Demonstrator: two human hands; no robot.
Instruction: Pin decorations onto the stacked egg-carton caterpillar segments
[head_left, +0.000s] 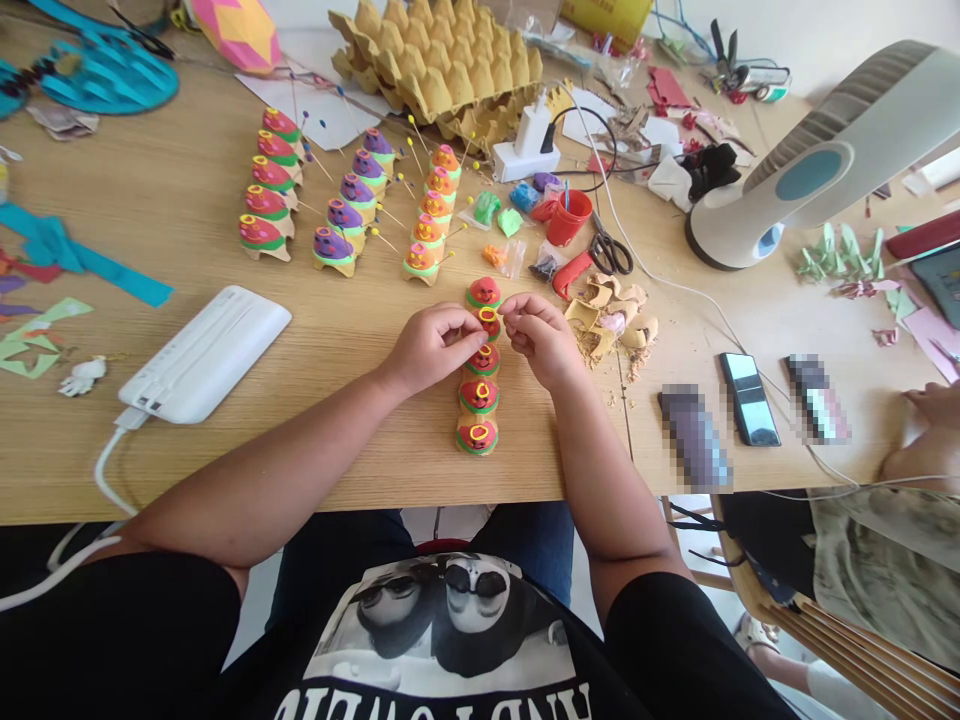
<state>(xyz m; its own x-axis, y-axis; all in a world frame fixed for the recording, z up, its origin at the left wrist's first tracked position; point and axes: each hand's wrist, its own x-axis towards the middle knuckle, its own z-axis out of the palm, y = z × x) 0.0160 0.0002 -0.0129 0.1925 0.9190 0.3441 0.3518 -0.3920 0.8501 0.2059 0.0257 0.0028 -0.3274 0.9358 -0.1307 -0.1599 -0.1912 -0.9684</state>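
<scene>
A caterpillar made of red and green egg-carton cups (478, 400) lies on the wooden table (187, 220) in front of me, its smiling head at the far end. My left hand (433, 345) and my right hand (541, 335) meet over its second segment. Both hands pinch a thin strip of yellow clay (489, 314) between their fingertips, just above that segment. Yellow rings sit on the nearer segments.
Three finished caterpillars (270, 185) (352, 200) (433, 215) with pin antennae stand behind. An egg tray (442, 65), clay bags (499, 215), red cup (568, 216), scissors (606, 250), carton scraps (611, 315), power bank (206, 350), fan (817, 150) and phone (748, 398) lie around. Another person's hand (934, 405) rests at right.
</scene>
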